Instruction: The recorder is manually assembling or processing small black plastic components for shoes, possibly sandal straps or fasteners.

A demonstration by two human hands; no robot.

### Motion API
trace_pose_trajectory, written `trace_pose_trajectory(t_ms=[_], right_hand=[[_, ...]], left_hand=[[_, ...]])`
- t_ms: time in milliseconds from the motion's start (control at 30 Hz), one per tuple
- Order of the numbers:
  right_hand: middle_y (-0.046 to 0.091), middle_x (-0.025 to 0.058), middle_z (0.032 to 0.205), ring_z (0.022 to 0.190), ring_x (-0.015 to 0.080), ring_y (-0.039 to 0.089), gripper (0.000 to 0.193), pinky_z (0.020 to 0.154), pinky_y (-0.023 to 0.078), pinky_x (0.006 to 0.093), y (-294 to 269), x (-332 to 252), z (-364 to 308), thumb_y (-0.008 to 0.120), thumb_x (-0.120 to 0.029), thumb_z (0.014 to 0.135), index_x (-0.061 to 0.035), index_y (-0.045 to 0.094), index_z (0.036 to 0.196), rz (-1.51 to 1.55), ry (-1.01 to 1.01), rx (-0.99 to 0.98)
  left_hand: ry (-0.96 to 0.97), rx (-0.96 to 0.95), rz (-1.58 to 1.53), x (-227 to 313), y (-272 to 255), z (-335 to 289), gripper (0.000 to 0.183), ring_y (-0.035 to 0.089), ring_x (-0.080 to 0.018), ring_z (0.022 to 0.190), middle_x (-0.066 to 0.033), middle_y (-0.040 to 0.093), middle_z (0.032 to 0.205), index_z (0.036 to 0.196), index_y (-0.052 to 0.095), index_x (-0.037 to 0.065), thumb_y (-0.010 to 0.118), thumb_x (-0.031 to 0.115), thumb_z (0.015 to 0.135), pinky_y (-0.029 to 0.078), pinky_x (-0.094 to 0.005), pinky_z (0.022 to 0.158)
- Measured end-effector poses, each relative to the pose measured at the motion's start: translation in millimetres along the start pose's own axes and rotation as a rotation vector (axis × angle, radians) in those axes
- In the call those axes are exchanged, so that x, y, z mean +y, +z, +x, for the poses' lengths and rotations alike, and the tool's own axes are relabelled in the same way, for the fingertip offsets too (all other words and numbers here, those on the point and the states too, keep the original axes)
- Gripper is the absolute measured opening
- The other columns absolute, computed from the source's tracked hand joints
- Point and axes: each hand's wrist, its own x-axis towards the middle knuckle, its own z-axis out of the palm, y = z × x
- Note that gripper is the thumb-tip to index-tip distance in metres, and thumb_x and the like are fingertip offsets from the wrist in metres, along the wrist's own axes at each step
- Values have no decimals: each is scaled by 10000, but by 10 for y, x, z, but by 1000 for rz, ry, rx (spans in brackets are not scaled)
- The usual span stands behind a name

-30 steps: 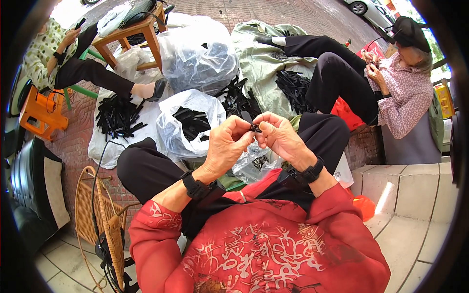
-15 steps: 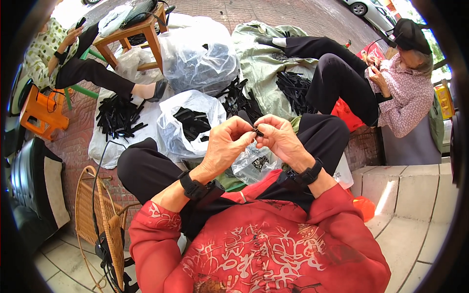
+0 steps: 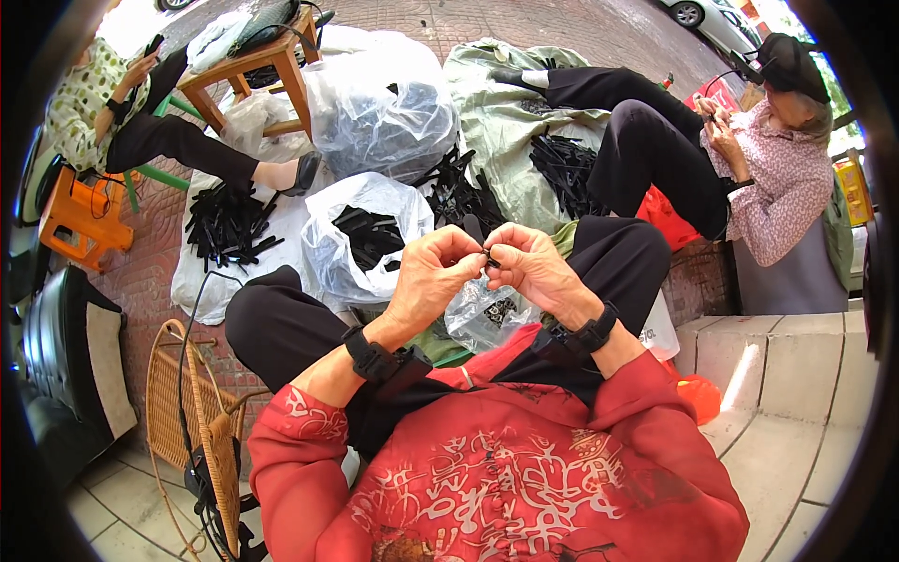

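My left hand [image 3: 429,273] and my right hand [image 3: 536,270] meet above my lap, thumbs and fingertips pinched together. Between the left fingers is a flat black strip [image 3: 472,226], its rounded end sticking up past the fingertips. The right fingertips grip a small dark piece [image 3: 491,259] against the strip's lower part; its exact kind is too small to make out. Just below the hands, a clear plastic bag [image 3: 465,318] of small dark parts lies between my legs. Beyond them stands a white plastic bag [image 3: 323,220] with black strips inside.
Loose black strips [image 3: 229,225] are heaped on white sheeting, and another heap [image 3: 567,173] lies on green cloth. A large filled clear bag [image 3: 384,122] and a wooden stool [image 3: 248,66] stand farther off. People sit left and right. A wicker chair [image 3: 192,403] is at my left.
The black strip has tilted slightly, its upper end showing a little more to the right. My right fingers have shifted slightly around the small piece. Both hands stay in nearly the same place.
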Motion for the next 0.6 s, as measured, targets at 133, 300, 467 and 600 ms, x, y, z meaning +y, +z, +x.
trace_pose_trajectory(t_ms=[133, 300, 467, 600], right_hand=[[584, 77, 783, 653, 124, 587, 176, 610, 526, 263, 10, 25, -10, 571, -113, 801, 9, 529, 920, -20, 22, 49], [592, 101, 828, 717, 155, 603, 198, 654, 522, 259, 26, -76, -47, 564, -96, 803, 21, 524, 958, 13, 60, -3], [595, 126, 874, 794, 181, 608, 228, 693, 515, 255, -32, -32, -45, 563, -69, 797, 29, 514, 996, -38, 18, -43], [595, 116, 861, 770, 175, 611, 229, 672, 519, 256, -13, -6, -33, 575, -60, 787, 27, 509, 989, -62, -8, -2]], left_hand=[[-42, 4, -58, -38, 5, 8, 40, 481, -25, 529, -21, 581, 666, 785, 550, 22, 570, 55, 773, 339, -155, 432], [-101, 12, -158, -36, -22, 8, 39, 506, -31, 545, -26, 588, 668, 784, 547, 24, 568, 55, 771, 348, -150, 430], [-128, -22, -167, -64, -41, 31, 25, 503, -33, 538, -35, 597, 671, 781, 541, 26, 556, 45, 775, 347, -146, 431], [-97, -11, -141, -55, -23, 18, 21, 497, -33, 535, -35, 595, 669, 783, 539, 26, 551, 43, 780, 352, -149, 438]])
